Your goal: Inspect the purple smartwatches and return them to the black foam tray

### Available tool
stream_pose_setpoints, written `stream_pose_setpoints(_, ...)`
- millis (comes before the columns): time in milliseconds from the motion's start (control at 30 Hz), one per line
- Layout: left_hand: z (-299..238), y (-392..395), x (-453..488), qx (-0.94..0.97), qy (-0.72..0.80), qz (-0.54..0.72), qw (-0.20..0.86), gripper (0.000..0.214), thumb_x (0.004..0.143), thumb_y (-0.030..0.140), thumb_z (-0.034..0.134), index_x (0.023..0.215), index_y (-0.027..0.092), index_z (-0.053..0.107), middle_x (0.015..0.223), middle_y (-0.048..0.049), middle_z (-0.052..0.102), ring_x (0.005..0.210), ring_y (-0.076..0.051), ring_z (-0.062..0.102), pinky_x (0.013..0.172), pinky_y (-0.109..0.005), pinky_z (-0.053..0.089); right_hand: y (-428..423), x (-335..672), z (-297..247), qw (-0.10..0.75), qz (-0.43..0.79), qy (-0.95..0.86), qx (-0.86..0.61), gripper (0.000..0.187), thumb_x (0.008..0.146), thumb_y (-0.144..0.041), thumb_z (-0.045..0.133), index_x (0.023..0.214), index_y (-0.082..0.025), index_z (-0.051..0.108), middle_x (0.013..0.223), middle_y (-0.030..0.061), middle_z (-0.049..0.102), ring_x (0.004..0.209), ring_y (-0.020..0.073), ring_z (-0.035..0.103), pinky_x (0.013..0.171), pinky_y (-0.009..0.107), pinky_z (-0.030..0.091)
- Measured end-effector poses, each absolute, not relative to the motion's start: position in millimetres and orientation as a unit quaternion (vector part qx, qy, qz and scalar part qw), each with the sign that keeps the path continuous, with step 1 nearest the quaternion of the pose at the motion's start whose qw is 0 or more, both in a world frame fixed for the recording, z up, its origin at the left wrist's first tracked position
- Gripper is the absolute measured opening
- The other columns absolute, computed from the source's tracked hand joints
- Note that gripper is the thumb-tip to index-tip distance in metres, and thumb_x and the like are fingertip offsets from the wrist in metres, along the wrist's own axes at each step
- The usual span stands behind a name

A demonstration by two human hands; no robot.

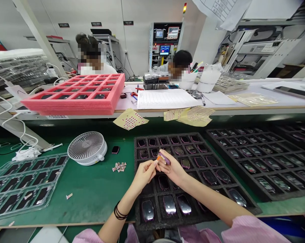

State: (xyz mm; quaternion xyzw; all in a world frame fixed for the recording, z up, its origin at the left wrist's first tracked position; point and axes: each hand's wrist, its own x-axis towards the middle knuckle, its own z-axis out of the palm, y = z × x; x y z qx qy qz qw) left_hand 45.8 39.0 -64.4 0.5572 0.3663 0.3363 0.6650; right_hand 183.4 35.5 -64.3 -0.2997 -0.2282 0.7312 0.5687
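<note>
My right hand [174, 170] grips a purple-edged smartwatch body [165, 158] on its side, above the black foam tray [139, 221]. Close against it, my left hand [144, 172] pinches a small orange tab [159, 158] between thumb and forefinger. Whether the tab is stuck to the watch body is too small to tell. Beneath both hands, the tray's compartments hold several dark-faced watch bodies, such as one watch body [147, 211] at the front left. My forearms hide part of the tray.
Left of the tray are a round fan [88, 146], a lone watch body [115, 150], a pile of small tabs [119, 166] and a clear plastic tray [47, 192]. More foam trays [233, 160] lie right. A pink foam tray [74, 107] sits on the shelf; two people sit beyond.
</note>
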Motion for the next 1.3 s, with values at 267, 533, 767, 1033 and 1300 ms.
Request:
stream_pose_setpoints(267,-73.5,39.9,49.9,0.552,0.384,0.373,0.639,0.049,0.073,0.064,0.058,0.070,0.017,0.049,0.048,0.0089,0.034,0.040,-0.005,0.025,0.040,-0.019,0.019,23.3,193.8,-83.0,0.544,0.593,-0.420,-0.419,0.033,0.082,-0.051,0.059,0.098,-0.024,0.048,0.065,-0.0062,0.050,0.046,0.0087,0.043,0.045,0.021,0.034)
stream_pose_setpoints(533,-86.6,59.5,-33.9,0.654,0.551,0.335,0.397,0.041,0.084,0.056,0.047,0.068,0.018,0.050,0.053,0.0049,0.041,0.049,-0.011,0.038,0.050,-0.022,0.028,35.5,261.5,-113.9,0.406,0.267,-0.608,-0.628,0.023,0.087,-0.043,0.047,0.096,-0.022,0.045,0.065,-0.0035,0.052,0.061,0.0168,0.051,0.061,0.029,0.039)
stream_pose_setpoints(767,-87.4,58.1,-69.3,0.664,0.683,0.177,0.248,0.033,0.091,0.045,0.037,0.070,0.022,0.049,0.058,-0.0001,0.055,0.055,-0.019,0.054,0.052,-0.023,0.031,28.8,279.7,-109.6,0.252,0.099,-0.707,-0.653,0.018,0.090,-0.035,0.047,0.093,-0.019,0.055,0.081,0.0063,0.060,0.083,0.0233,0.058,0.076,0.035,0.045)
stream_pose_setpoints(1033,-87.1,55.9,-68.5,0.653,0.728,0.057,0.200,0.029,0.093,0.041,0.038,0.098,0.019,0.057,0.075,-0.0100,0.067,0.071,-0.028,0.065,0.052,-0.024,0.031,22.7,318.5,-115.6,0.032,-0.002,-0.672,-0.740,0.030,0.089,-0.044,0.051,0.077,-0.016,0.055,0.088,0.0165,0.064,0.089,0.0328,0.060,0.072,0.040,0.044)
stream_pose_setpoints(1300,-74.4,45.1,-39.1,0.675,0.595,0.278,0.335,0.031,0.090,0.046,0.039,0.085,0.021,0.056,0.062,-0.0002,0.056,0.058,-0.018,0.054,0.054,-0.023,0.032,23.6,301.4,-105.5,0.357,0.270,-0.610,-0.654,0.029,0.079,-0.049,0.060,0.079,-0.024,0.045,0.063,-0.0014,0.057,0.058,0.0190,0.055,0.057,0.031,0.041)
